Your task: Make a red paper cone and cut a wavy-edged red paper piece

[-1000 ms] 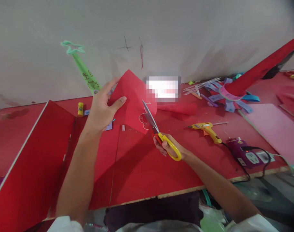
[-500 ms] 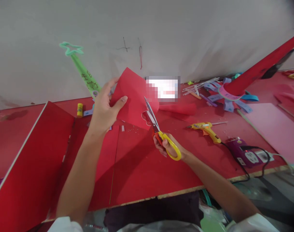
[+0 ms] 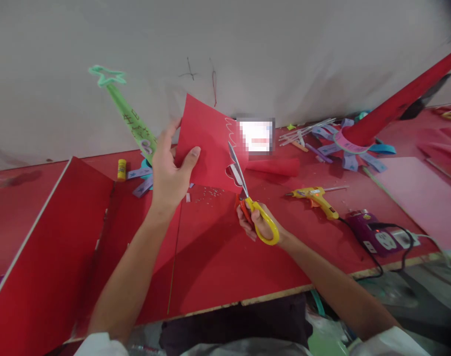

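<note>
My left hand (image 3: 173, 170) grips a sheet of red paper (image 3: 208, 143) by its left side, thumb on the near face and fingers behind it. A wavy white line runs down the sheet's right edge. In my right hand (image 3: 260, 222) is a pair of scissors (image 3: 264, 225) with yellow and red handles, thumb and fingers through the loops. Its blades point up and lie across the lower right edge of the sheet, where a scalloped cut shows. How far apart the blades stand is hard to make out.
A yellow glue gun (image 3: 317, 198) lies to the right, wired to a purple power socket (image 3: 375, 232). Behind the sheet is a red paper roll (image 3: 275, 167). A green paper cone (image 3: 131, 116), a yellow glue stick (image 3: 122, 169) and a red folded board (image 3: 51, 247) stand on the left.
My left hand has moved slightly right and turned the red paper, so more of the wavy line shows. The scissors have shifted a little to the right along the edge.
</note>
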`<state>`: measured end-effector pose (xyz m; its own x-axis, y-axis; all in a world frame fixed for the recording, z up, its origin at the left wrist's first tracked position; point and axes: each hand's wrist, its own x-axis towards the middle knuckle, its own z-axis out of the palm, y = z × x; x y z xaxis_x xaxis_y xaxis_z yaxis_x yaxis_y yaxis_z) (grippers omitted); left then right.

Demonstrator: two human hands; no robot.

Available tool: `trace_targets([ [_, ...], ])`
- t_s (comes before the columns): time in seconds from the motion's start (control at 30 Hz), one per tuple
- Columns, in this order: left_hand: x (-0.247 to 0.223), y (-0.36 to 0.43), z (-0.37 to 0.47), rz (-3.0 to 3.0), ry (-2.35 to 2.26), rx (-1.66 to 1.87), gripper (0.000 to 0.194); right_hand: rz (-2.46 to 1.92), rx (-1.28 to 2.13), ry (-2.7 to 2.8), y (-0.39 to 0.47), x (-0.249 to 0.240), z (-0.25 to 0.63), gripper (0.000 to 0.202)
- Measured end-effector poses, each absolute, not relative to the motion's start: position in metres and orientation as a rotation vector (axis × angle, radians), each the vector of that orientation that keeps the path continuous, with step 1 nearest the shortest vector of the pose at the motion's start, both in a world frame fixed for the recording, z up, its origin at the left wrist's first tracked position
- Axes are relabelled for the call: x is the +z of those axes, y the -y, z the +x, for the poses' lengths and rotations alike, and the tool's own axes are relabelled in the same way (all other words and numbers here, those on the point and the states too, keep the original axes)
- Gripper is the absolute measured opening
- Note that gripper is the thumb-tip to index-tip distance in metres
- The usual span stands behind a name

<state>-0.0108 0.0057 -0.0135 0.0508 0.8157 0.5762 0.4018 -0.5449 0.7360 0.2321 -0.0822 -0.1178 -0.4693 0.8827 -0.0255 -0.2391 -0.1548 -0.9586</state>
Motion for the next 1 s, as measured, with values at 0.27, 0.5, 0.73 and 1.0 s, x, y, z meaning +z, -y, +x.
trace_targets([
  [0.27,-0.021,-0.001,0.005,1.841,-1.222,1.666,0.062,-0.761,1.732,1.248,0.084,-0.119,0.229,0.081],
  [0.5,-0.019,0.008,0.016,1.881,-1.306,1.760,0.044,-0.756,1.698,1.230,0.087,-0.117,0.228,0.081],
  [0.73,-0.020,0.012,0.023,1.860,-1.321,1.794,0.044,-0.766,1.693,1.202,0.087,-0.119,0.229,0.080],
  [1.0,-0.022,0.015,0.027,1.838,-1.300,1.801,0.044,-0.778,1.673,1.216,0.087,-0.117,0.229,0.079],
])
